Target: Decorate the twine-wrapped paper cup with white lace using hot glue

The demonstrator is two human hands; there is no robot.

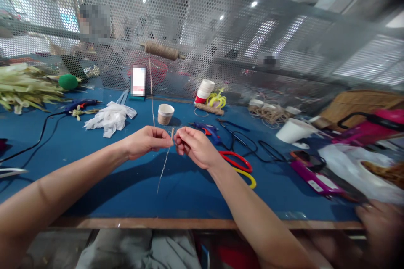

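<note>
My left hand (154, 139) is closed in a pinch on a thin, pale twisted strand (163, 171), whose lower end hangs free above the table. Brown wrapping (172, 135) covers its short upper tip. A line of twine (151, 88) runs down to my left hand from the twine spool (162, 51) mounted on the mesh screen. Just right of the wrapped tip, my right hand (196, 145) has its fingers curled and pressed together. Whatever is between those fingertips is hidden. Behind my hands stands a small paper cup (166, 114) with a brown band.
Red-and-yellow-handled scissors (236, 162) and a blue glue gun (206, 131) lie right of my hands. White plastic scraps (111, 117), another glue gun (82, 104) and a phone (138, 82) are at left. A magenta device (315, 178) sits at right, near another person's hand (381, 222).
</note>
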